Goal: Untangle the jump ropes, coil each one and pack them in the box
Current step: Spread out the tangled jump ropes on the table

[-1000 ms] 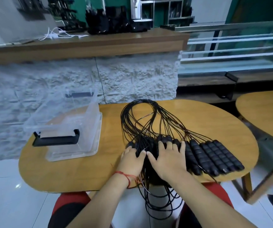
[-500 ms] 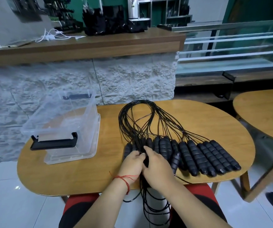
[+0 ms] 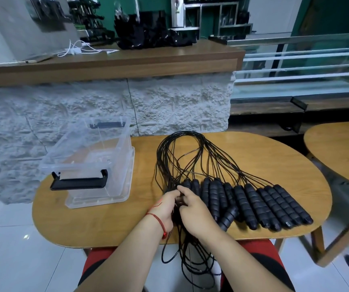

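Several black jump ropes lie tangled on the oval wooden table (image 3: 274,161). Their ribbed handles (image 3: 259,205) form a row along the front right, and the thin cords (image 3: 182,152) loop toward the back and hang off the front edge between my knees. My left hand (image 3: 165,205) and my right hand (image 3: 194,209) meet at the left end of the row, fingers curled around a handle and cords there. What exactly each hand holds is partly hidden. A clear plastic box (image 3: 93,163) with black latches stands open on the table's left.
A white stone counter wall (image 3: 169,106) with a wooden top rises just behind the table. A second wooden table (image 3: 342,148) stands to the right. White tiled floor lies on the left.
My hands lay flat on the handles a second ago; they have since drawn together and curled around the leftmost handle and cords. The view has shifted slightly.
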